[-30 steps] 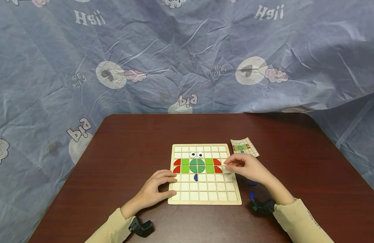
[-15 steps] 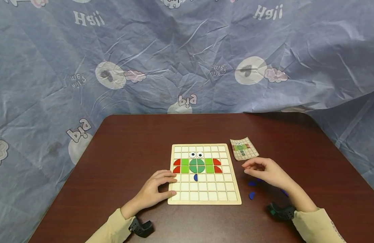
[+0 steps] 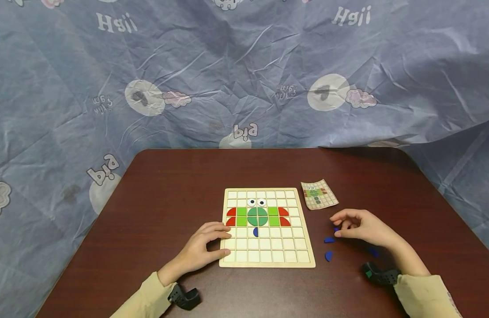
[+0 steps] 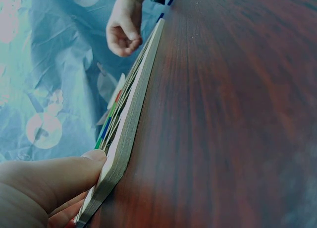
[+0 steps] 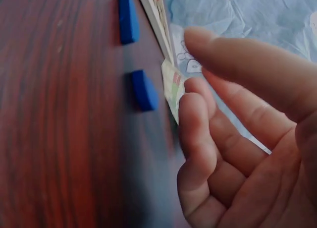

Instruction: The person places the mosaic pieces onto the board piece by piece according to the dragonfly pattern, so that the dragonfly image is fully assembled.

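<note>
A cream grid board [image 3: 276, 244] lies on the table, bearing white eye pieces, red quarter-round pieces, green pieces and one blue half-round piece [image 3: 256, 232]. My left hand [image 3: 203, 246] rests on its left edge, fingers spread; the left wrist view shows the thumb [image 4: 74, 173] against the board's rim. To the board's right, my right hand [image 3: 361, 227] hovers low over loose blue half-round pieces [image 3: 329, 256]. Its fingers are loosely bent, thumb and forefinger apart with nothing between them. In the right wrist view, two blue pieces [image 5: 144, 90] lie on the tabletop beside that hand.
A small pattern card [image 3: 320, 194] with a similar figure lies behind the right hand, beyond the board's right edge. Another blue piece [image 3: 373, 252] sits under the right wrist. The dark wooden table [image 3: 181, 185] ends at a hanging grey-blue cloth [image 3: 212, 88].
My right hand has moved from the board's right edge rightward and toward me, over the loose blue pieces, uncovering the pattern card. My left hand stays on the board.
</note>
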Demonstrator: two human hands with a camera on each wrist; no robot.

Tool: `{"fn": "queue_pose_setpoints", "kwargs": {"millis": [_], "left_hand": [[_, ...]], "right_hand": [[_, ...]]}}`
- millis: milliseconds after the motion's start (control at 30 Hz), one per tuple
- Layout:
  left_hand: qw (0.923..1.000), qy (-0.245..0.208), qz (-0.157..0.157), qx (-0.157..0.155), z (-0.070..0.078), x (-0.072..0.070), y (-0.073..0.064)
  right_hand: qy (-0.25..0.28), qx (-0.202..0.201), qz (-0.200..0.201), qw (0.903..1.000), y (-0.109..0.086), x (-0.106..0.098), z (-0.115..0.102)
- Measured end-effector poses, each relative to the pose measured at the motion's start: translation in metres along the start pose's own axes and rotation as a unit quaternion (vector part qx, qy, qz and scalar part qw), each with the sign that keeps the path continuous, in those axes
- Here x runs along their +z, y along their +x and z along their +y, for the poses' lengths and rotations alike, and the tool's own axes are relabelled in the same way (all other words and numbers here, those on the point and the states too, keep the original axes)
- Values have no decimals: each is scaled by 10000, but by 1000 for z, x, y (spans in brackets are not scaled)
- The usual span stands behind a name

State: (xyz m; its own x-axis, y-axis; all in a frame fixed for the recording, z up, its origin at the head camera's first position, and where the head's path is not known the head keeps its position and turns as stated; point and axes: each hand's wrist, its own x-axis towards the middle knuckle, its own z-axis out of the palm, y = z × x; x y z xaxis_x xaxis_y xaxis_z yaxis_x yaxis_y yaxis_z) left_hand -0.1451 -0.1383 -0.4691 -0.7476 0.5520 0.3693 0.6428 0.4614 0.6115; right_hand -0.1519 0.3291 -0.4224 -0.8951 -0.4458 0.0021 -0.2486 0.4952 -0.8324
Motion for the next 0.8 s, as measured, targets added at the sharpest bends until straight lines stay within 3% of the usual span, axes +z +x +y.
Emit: {"fn": "queue_pose_setpoints", "kwargs": {"millis": [133, 600, 800], "left_hand": [[10000, -2, 9, 2, 0, 0, 0], [10000, 49, 34, 38, 0, 0, 1], [10000, 30, 23, 7, 1, -1, 1]], "right_hand": [[55, 59, -133, 9999, 0, -1, 6], [-362, 468, 54, 9982, -1, 0, 6], [-584, 388, 76, 9975, 1, 1, 5]]}}
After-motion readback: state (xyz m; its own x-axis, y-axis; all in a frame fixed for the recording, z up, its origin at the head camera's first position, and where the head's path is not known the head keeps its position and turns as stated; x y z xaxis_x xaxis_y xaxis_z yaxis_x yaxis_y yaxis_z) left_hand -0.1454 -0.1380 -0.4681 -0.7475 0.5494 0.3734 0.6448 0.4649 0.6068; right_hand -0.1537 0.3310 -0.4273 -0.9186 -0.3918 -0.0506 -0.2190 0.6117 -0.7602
